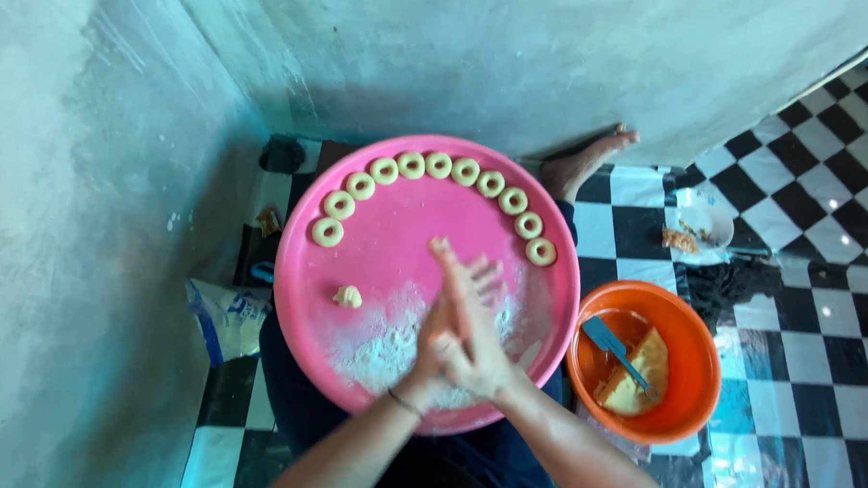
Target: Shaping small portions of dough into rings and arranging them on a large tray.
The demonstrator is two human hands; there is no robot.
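— Rolling is what seems to be in hand: the left hand (pixel 428 355) and the right hand (pixel 471 329) are pressed palm to palm above the near half of the round pink tray (pixel 301 277), just over the heap of white flour (pixel 385 352).

— Is anything held between the palms?

— That cannot be told. The fingers (pixel 454 272) of both hands are stretched out nearly straight and laid flat against each other, not curled and not spread wide. A piece of dough may be trapped between them, but it is hidden by the hands.

— Where is the dough that can be seen?

— Ten small dough rings (pixel 412 165) are set in an arc along the far rim of the tray, from its left side round to its right side, each just beside the next. A small loose lump of dough (pixel 347 296) is lying near the tray's left edge, apart from the flour. A larger yellow mass of dough (pixel 631 377) is kept in the orange bowl (pixel 687 331) just off the tray's right edge, with a blue-handled scraper (pixel 616 348) resting on it.

— What is called for by the move after this one?

— Judging by the arc, a fresh ring would be placed at an open end of the row, where bare rim is left on both sides. A light touch would be needed, since the soft rings are easily squashed, and the palms would have to be parted without the piece sticking.
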